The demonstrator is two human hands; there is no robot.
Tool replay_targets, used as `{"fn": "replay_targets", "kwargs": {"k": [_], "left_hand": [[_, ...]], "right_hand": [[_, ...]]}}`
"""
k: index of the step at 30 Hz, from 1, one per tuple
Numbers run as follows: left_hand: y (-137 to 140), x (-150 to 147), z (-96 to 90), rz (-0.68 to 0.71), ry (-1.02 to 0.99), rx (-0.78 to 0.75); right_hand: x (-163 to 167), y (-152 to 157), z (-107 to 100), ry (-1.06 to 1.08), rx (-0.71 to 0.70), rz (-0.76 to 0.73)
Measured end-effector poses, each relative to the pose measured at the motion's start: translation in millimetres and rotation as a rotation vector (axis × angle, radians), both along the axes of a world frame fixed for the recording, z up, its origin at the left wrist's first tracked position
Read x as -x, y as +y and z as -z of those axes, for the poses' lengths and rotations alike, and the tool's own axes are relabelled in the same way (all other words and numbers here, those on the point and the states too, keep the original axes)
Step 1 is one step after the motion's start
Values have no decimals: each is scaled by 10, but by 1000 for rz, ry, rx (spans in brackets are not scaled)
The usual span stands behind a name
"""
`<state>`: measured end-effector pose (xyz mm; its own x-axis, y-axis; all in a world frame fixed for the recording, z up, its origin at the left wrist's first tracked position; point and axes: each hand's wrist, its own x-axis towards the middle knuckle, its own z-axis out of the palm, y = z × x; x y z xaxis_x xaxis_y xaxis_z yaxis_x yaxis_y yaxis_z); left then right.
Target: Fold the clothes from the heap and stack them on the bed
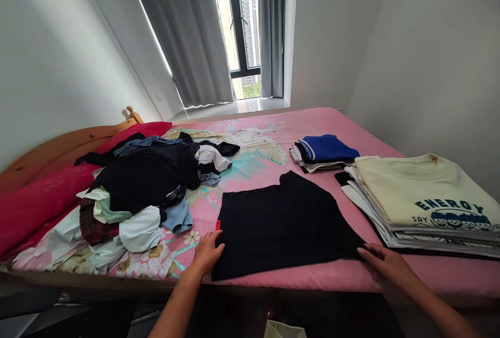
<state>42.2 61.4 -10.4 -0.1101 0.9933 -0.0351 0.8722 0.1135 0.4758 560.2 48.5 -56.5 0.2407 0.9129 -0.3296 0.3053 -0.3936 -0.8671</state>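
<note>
A black T-shirt [277, 228] lies on the near edge of the bed, doubled over lengthwise with one sleeve toward the far side. At its left edge, by a small red tag, my left hand [208, 252] is closed on the cloth. My right hand [385, 261] pinches the shirt's near right corner between thumb and fingers. Most of the shirt rests against the sheet. Beside my right hand stands a stack of folded shirts [425, 187], a pale yellow printed one on top.
Left on the bed is a loose heap of clothes [144, 171] against red pillows [42, 202] and a wooden headboard [50, 155]. A smaller folded pile [328, 148], blue on top, sits behind the shirt. Pink patterned sheet [250, 140] covers the bed; grey curtains [187, 36] flank the window.
</note>
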Motion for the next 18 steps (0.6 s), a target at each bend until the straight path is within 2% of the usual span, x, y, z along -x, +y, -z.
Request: {"fn": "replay_targets", "kwargs": {"k": [3,8,14,18], "left_hand": [[66,-13,-71,-26,-37,40],[98,-109,-181,-50,-224,118],[-119,-64,-278,0,-525,391],[-306,-45,-321,-34,-615,449]], "right_hand": [[72,-16,-33,124,50,35],[169,-77,-109,225,3,14],[191,-100,-114,229,-7,2],[171,-72,-76,201,-27,30]]}}
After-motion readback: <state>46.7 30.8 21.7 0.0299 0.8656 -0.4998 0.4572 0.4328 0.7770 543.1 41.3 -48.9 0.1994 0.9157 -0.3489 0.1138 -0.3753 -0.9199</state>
